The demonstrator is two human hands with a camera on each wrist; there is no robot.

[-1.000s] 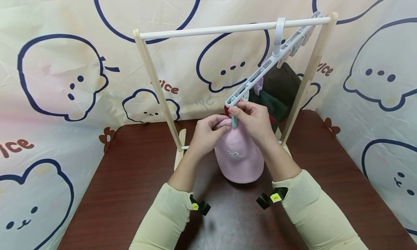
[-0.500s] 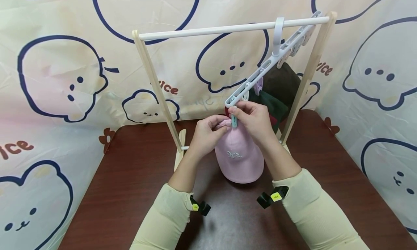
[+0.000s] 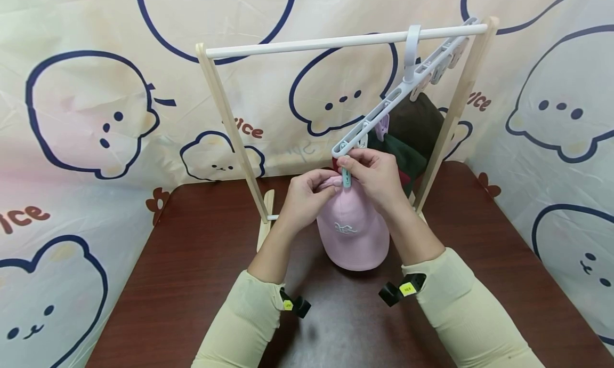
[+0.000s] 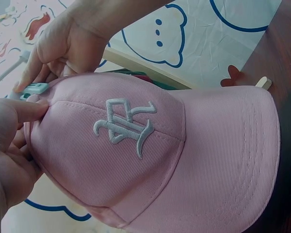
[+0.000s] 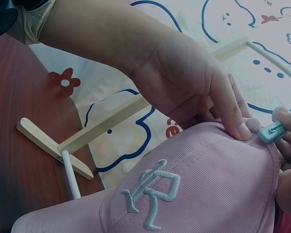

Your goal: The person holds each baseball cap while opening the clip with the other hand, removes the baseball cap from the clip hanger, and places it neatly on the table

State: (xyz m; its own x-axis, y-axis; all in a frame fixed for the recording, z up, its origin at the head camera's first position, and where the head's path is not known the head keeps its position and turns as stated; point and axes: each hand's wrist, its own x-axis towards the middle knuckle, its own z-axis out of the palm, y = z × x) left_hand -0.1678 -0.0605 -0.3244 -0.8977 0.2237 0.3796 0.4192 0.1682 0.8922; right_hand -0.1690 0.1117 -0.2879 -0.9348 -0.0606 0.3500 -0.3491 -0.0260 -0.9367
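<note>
A pink baseball cap [image 3: 354,226] with a white embroidered emblem [image 4: 125,126] hangs brim-down below the near end of a white clip hanger [image 3: 384,109]. My left hand [image 3: 307,197] pinches the crown's upper edge between thumb and fingers. With thumb and fingers, my right hand [image 3: 381,178] grips a teal clip [image 3: 346,177] that sits at the cap's top edge. In the right wrist view, the clip [image 5: 272,132] overlaps the fabric beside my left fingertips. Dark green [image 3: 405,154] and dark brown [image 3: 416,120] caps hang behind, partly hidden by my right hand.
The hanger's hook [image 3: 411,53] sits over the white bar [image 3: 307,47] of a wooden-legged rack. A purple clip [image 3: 381,127] is by the green cap. Below is a dark wooden table [image 3: 206,282], with a printed cloth backdrop [image 3: 96,112] behind and at the sides.
Both hands keep nearly the same hold on the cap and clip. The hanger and the caps behind have shifted very slightly to the right.
</note>
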